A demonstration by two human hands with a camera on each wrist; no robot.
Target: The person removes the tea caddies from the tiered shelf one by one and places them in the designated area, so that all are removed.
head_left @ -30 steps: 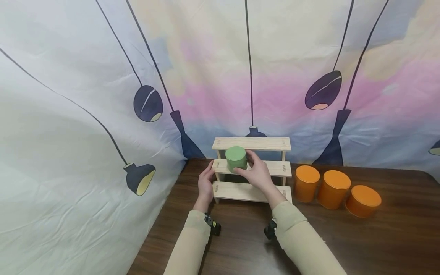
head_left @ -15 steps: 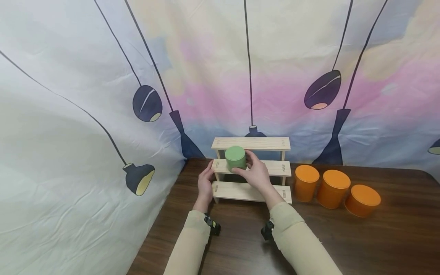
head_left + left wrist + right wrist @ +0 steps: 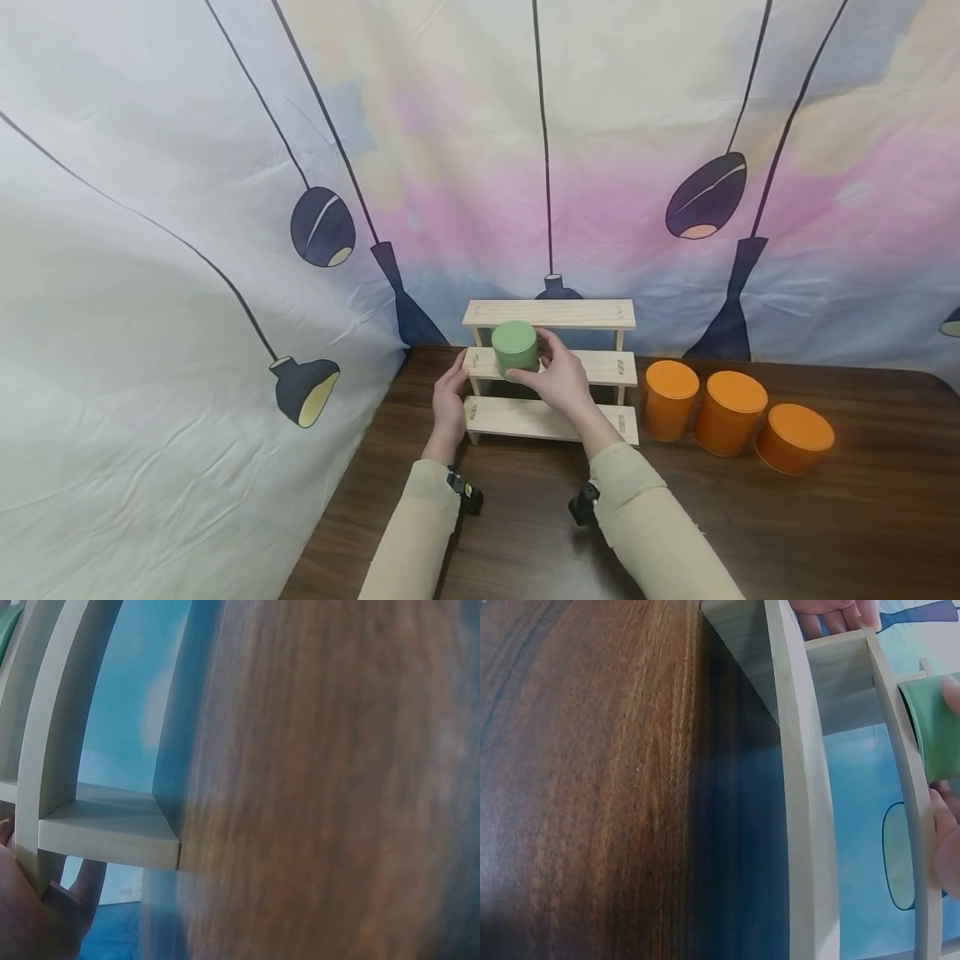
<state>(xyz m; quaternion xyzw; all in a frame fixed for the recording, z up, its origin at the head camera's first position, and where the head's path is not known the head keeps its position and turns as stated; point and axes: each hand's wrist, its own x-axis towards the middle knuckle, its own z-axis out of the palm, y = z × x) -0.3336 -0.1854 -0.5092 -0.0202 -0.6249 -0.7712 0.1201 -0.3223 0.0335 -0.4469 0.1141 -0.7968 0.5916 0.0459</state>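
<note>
A small round green canister (image 3: pixel 515 348) with a flat lid stands upright at the left part of the middle board of a three-step wooden shelf (image 3: pixel 551 416). My right hand (image 3: pixel 564 379) grips it from the right, thumb in front and fingers toward the back. In the right wrist view the canister (image 3: pixel 934 735) is partly cut off, its base against the middle board; whether it rests there fully I cannot tell. At the shelf's left end, my left hand (image 3: pixel 449 402) holds the side by the middle board. The left wrist view shows that hand (image 3: pixel 45 907) around the wooden frame.
Three orange canisters stand on the dark wood table (image 3: pixel 525 533) to the right of the shelf: a slim one (image 3: pixel 670 402), a wider tall one (image 3: pixel 729 414) and a short one (image 3: pixel 795 439). A printed cloth (image 3: pixel 465 167) hangs behind and along the left.
The green canister has shifted very slightly toward the front edge of the middle board, with my right hand still around it. My left hand has stayed at the shelf's end.
</note>
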